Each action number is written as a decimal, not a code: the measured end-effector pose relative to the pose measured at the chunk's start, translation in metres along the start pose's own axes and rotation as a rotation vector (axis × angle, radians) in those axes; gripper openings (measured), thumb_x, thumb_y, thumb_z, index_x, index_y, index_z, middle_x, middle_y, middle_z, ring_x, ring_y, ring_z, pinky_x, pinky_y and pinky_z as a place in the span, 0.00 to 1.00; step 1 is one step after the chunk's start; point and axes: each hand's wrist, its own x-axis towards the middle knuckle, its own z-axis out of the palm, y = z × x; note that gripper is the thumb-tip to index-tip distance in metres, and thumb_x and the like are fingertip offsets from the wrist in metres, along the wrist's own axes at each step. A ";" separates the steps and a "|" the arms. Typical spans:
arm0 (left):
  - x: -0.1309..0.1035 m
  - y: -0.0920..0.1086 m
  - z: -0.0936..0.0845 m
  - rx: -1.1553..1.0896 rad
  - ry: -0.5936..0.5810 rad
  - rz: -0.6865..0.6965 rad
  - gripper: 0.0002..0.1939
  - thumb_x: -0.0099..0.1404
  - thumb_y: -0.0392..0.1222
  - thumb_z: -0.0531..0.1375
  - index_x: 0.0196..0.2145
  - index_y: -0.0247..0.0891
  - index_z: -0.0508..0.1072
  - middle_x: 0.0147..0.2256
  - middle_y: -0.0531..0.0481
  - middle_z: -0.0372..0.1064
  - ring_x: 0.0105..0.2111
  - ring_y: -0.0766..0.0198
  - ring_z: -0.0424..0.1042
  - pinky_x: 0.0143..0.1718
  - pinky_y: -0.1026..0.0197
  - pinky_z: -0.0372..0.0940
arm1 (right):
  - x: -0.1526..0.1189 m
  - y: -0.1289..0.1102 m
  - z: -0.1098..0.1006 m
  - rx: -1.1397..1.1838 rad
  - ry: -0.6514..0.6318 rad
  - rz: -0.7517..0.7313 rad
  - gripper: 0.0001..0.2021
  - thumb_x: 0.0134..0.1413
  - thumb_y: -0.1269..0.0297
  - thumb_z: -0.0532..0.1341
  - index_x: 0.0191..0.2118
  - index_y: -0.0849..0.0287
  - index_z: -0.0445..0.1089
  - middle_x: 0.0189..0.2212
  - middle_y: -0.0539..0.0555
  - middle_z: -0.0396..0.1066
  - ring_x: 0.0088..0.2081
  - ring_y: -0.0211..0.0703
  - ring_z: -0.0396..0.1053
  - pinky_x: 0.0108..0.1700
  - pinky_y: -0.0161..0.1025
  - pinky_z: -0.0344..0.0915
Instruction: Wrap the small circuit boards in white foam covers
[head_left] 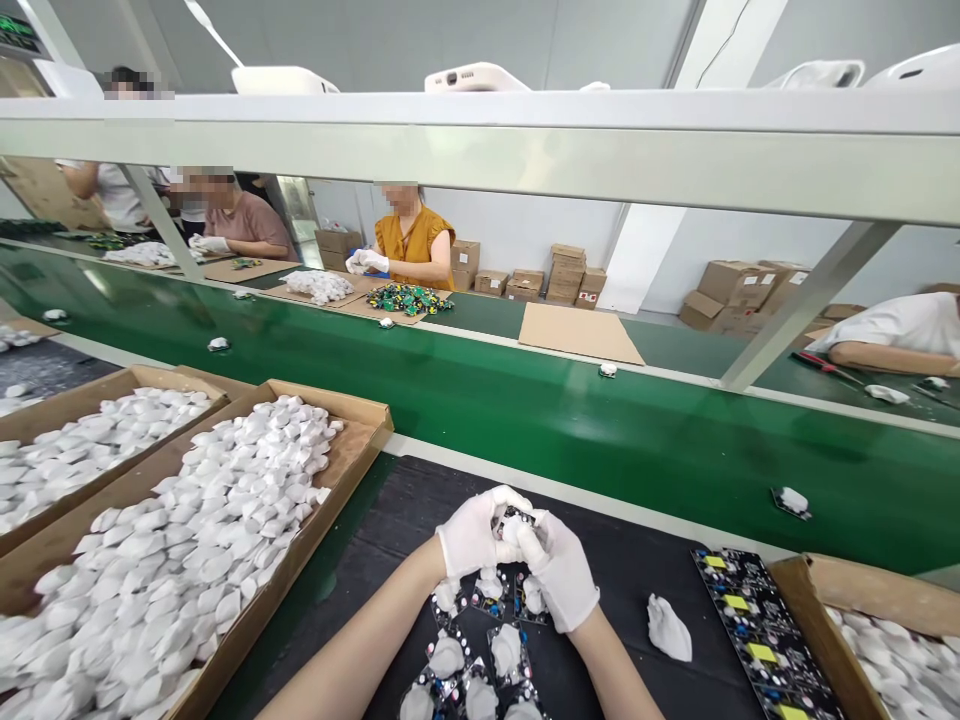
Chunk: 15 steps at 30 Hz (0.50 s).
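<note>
My left hand (pixel 472 535) and my right hand (pixel 559 570), both in white gloves, are closed around a small circuit board (pixel 504 517) above the black mat. A soft, white, putty-like lump (pixel 516 528) sits on that board, with my right thumb against it. Fingers hide most of the board. Below my hands lie several more boards (pixel 510 650), each topped by a whitish lump. To the right of my right wrist, a loose white lump (pixel 669 630) rests on the mat.
Cardboard trays of white lumps stand at left (pixel 300 545) and right (pixel 806 580). A panel of joined circuit boards (pixel 765 640) lies beside the right tray. Beyond the mat runs a green conveyor belt (pixel 480 400) carrying several topped boards. A shelf beam (pixel 480 150) crosses overhead; co-workers sit opposite.
</note>
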 end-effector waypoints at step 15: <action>0.001 0.000 0.000 -0.037 -0.007 0.029 0.24 0.45 0.37 0.69 0.40 0.36 0.68 0.34 0.51 0.69 0.31 0.67 0.69 0.36 0.63 0.64 | 0.001 0.000 -0.001 0.052 -0.045 -0.017 0.11 0.45 0.53 0.62 0.28 0.56 0.69 0.29 0.53 0.76 0.34 0.49 0.73 0.40 0.43 0.69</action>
